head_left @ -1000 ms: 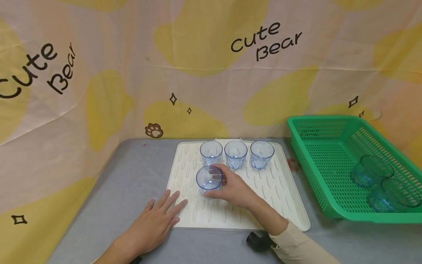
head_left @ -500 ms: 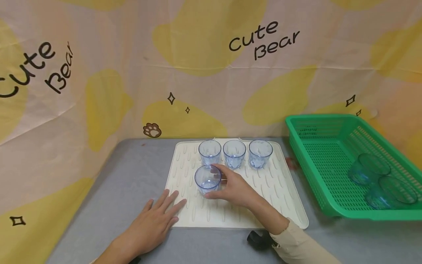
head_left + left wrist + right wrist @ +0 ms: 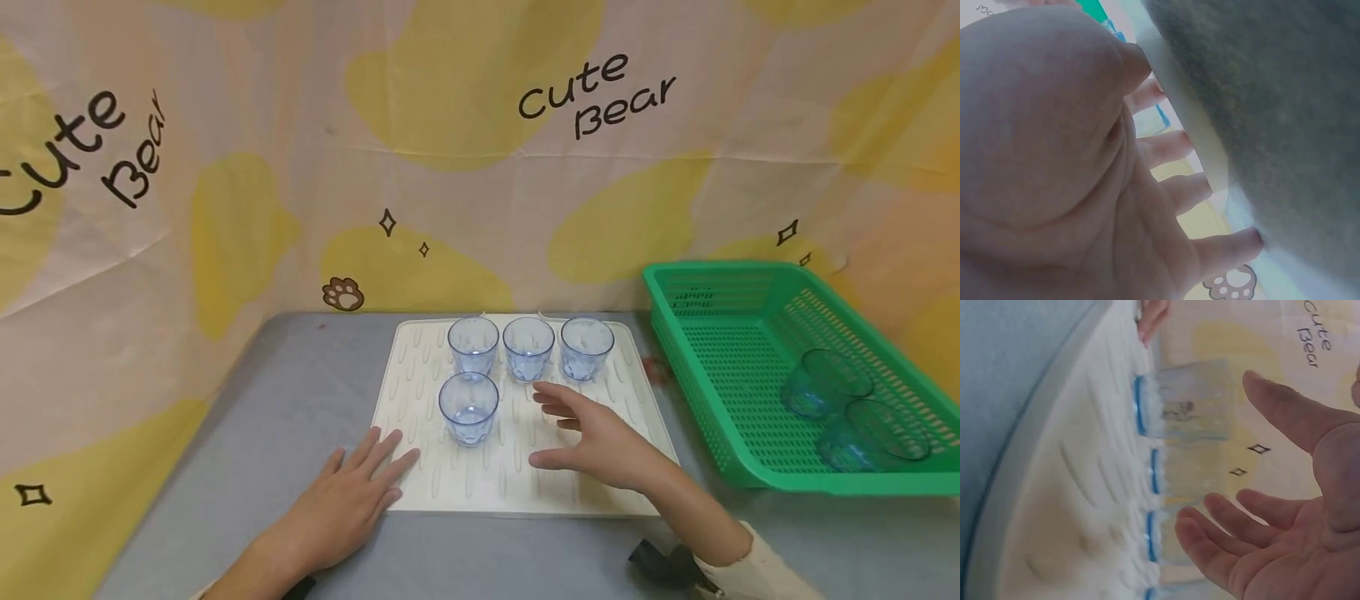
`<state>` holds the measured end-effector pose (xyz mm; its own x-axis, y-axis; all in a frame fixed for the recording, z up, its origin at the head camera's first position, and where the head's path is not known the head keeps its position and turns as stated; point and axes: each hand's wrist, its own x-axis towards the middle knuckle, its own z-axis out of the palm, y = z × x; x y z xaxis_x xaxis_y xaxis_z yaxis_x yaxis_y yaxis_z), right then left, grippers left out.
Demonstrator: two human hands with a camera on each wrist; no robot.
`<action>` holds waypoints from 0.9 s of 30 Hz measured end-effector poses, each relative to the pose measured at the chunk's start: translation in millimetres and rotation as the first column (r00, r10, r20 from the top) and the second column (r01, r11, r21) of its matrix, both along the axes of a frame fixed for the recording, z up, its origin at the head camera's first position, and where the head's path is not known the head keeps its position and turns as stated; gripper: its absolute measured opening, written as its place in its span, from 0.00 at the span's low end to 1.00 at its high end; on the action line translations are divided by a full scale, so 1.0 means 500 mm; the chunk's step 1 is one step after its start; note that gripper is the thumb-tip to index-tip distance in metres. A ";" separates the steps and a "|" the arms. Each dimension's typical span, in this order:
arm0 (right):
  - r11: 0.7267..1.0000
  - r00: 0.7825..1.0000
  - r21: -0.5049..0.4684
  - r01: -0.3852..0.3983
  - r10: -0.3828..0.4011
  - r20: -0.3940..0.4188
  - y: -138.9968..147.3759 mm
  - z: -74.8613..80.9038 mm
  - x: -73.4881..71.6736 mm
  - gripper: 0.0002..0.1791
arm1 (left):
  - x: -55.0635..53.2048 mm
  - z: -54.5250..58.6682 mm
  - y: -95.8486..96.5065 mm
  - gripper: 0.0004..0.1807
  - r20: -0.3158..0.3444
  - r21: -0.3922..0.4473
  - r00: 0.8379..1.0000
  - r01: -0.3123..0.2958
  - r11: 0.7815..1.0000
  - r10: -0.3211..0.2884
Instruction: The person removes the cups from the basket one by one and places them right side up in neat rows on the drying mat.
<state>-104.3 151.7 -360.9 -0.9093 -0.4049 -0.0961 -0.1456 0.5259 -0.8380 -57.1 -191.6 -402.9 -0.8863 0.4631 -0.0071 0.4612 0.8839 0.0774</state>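
Note:
On the white ridged mat (image 3: 423, 492) stands a clear bluish glass (image 3: 468, 412), upright, in front of a back row of three like it: a left glass (image 3: 473, 346), a middle glass (image 3: 528, 348) and a right glass (image 3: 587, 348). My right hand (image 3: 600, 442) hovers over the mat to the right of the front glass, apart from it, fingers and thumb spread with nothing between them. In the right wrist view the same glass (image 3: 1191, 403) shows beyond the thumb. My left hand (image 3: 345, 500) rests with spread fingers on the mat's left front edge.
A green plastic basket (image 3: 750, 454) stands on the right, holding two more glasses, a rear one (image 3: 810, 392) and a front one (image 3: 851, 446). Grey cloth (image 3: 277, 400) covers the table. A patterned curtain (image 3: 450, 100) hangs close behind the mat.
My right hand has let go of the front glass and moved right, away from it. The glass stays standing on the mat. My left hand keeps its place.

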 end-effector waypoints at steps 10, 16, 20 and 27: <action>0.997 0.978 0.081 0.009 0.008 -0.210 0.100 0.067 0.039 0.39 | -0.003 0.002 0.002 0.27 0.074 -0.005 0.997 -0.026 1.000 0.026; 0.992 0.955 0.111 0.053 -0.018 -0.298 0.175 0.093 0.066 0.35 | 0.004 -0.002 -0.001 0.27 0.058 0.008 0.998 -0.020 1.000 0.019; 0.997 0.922 0.038 0.073 -0.053 -0.383 0.244 0.092 0.070 0.37 | 0.004 -0.003 -0.001 0.27 0.041 0.004 0.999 -0.014 1.000 0.014; 0.966 0.878 0.030 0.258 -0.221 -0.426 0.376 0.076 0.047 0.37 | -0.002 0.002 0.002 0.27 0.084 -0.002 0.996 -0.026 1.000 0.026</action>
